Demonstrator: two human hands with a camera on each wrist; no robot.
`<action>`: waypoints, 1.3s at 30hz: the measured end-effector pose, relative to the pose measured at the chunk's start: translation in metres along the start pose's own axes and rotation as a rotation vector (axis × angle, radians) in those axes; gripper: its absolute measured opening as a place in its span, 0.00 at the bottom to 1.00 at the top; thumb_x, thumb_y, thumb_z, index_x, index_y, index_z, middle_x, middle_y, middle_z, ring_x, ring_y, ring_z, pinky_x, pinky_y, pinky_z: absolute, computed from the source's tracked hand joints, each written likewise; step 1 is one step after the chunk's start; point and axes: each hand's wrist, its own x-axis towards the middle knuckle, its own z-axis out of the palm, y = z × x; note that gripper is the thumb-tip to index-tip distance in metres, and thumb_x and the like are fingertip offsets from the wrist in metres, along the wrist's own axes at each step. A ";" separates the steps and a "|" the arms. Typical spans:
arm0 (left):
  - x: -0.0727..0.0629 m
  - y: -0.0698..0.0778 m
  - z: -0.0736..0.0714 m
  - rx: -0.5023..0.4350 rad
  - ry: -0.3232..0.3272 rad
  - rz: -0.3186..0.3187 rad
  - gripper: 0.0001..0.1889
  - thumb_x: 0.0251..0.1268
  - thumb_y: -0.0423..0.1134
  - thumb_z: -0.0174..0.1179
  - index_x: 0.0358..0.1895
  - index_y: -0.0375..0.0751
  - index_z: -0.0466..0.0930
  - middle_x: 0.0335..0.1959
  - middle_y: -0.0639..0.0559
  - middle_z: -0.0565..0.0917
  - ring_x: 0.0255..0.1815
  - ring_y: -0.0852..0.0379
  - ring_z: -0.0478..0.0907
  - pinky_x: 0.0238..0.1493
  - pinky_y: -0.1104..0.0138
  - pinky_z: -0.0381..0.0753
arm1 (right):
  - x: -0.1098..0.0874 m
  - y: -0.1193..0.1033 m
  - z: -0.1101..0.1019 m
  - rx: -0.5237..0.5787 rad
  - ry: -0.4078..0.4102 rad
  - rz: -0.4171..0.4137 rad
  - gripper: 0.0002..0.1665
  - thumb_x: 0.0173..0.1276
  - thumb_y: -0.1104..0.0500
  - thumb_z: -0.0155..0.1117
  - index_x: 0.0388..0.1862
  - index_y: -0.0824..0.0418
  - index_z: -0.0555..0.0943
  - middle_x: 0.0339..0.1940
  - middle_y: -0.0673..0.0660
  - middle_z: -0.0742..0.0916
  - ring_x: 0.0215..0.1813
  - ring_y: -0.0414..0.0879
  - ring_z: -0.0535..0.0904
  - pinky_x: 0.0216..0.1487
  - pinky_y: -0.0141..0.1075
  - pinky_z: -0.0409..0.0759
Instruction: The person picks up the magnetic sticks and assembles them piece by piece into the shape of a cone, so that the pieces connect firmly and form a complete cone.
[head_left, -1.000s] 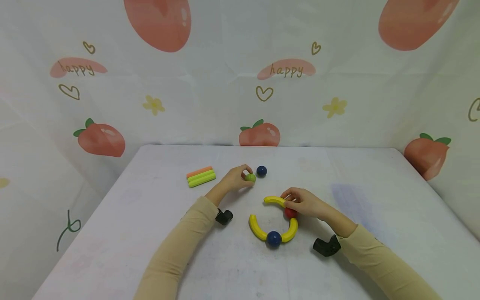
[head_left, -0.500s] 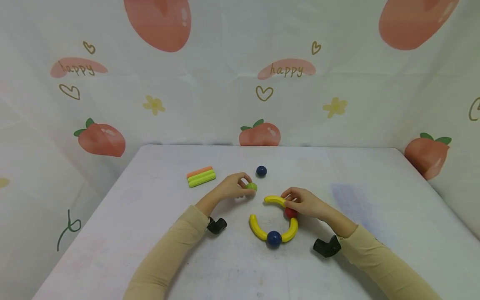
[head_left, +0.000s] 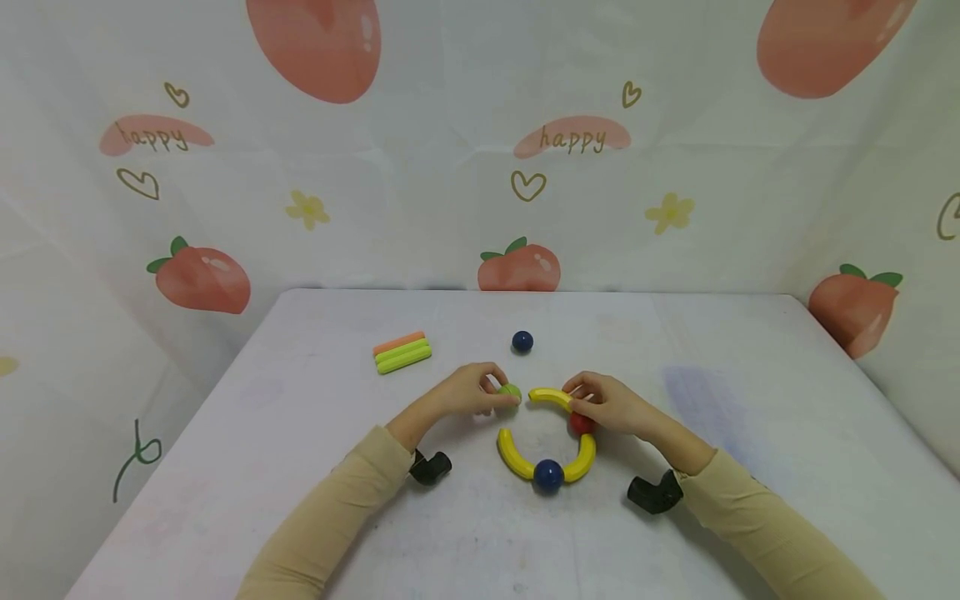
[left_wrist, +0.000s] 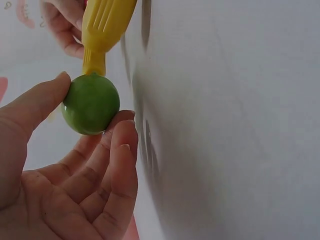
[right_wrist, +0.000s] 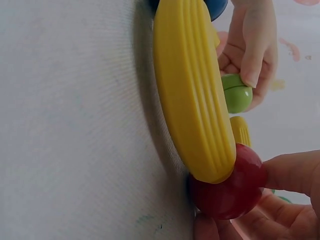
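Observation:
My left hand (head_left: 468,392) pinches a small green ball (left_wrist: 91,105) between thumb and fingertips. In the head view the ball is just left of the free end of a yellow curved piece (head_left: 550,397). My right hand (head_left: 615,406) holds a red ball (right_wrist: 232,187), thumb on one side and fingers on the other. That ball joins the upper curved piece to a second one (head_left: 581,461), which runs down to a dark blue ball (head_left: 548,476). A third yellow curved piece (head_left: 513,454) rises from the blue ball on the left, its upper end free.
Another dark blue ball (head_left: 522,342) lies farther back on the white table (head_left: 750,517). Two yellow-green sticks and an orange stick (head_left: 400,342) lie side by side at the back left. A printed curtain (head_left: 420,167) hangs behind the table.
My left hand has carried the green ball from beside the far blue ball toward me, up to the end of the upper yellow piece. The right hand has stayed at the red ball.

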 end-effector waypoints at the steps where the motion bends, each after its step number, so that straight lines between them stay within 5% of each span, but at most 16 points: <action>1: 0.000 0.000 0.001 -0.002 -0.004 -0.001 0.20 0.56 0.52 0.64 0.47 0.44 0.74 0.29 0.51 0.80 0.25 0.59 0.76 0.25 0.71 0.74 | 0.000 0.000 0.000 0.000 0.001 -0.004 0.15 0.68 0.60 0.56 0.51 0.66 0.73 0.46 0.66 0.82 0.40 0.47 0.79 0.41 0.35 0.79; 21: -0.007 0.002 0.010 0.010 -0.041 0.026 0.18 0.58 0.52 0.62 0.46 0.46 0.74 0.28 0.51 0.81 0.25 0.59 0.76 0.25 0.71 0.71 | -0.002 0.002 -0.003 0.014 -0.026 -0.102 0.16 0.68 0.53 0.56 0.48 0.62 0.74 0.44 0.64 0.82 0.39 0.47 0.80 0.40 0.34 0.80; 28: -0.008 0.004 0.011 0.000 -0.040 0.036 0.18 0.58 0.51 0.62 0.45 0.45 0.74 0.28 0.51 0.80 0.24 0.60 0.76 0.24 0.71 0.70 | 0.004 0.001 0.001 -0.008 -0.016 -0.030 0.13 0.68 0.60 0.55 0.49 0.62 0.75 0.47 0.65 0.83 0.44 0.50 0.80 0.45 0.39 0.81; 39: -0.010 0.006 0.010 0.010 -0.054 0.021 0.19 0.59 0.51 0.61 0.49 0.44 0.74 0.31 0.50 0.80 0.25 0.59 0.76 0.25 0.71 0.72 | 0.004 0.002 0.001 -0.018 -0.016 -0.047 0.13 0.68 0.60 0.55 0.49 0.63 0.74 0.46 0.66 0.83 0.43 0.49 0.81 0.42 0.36 0.80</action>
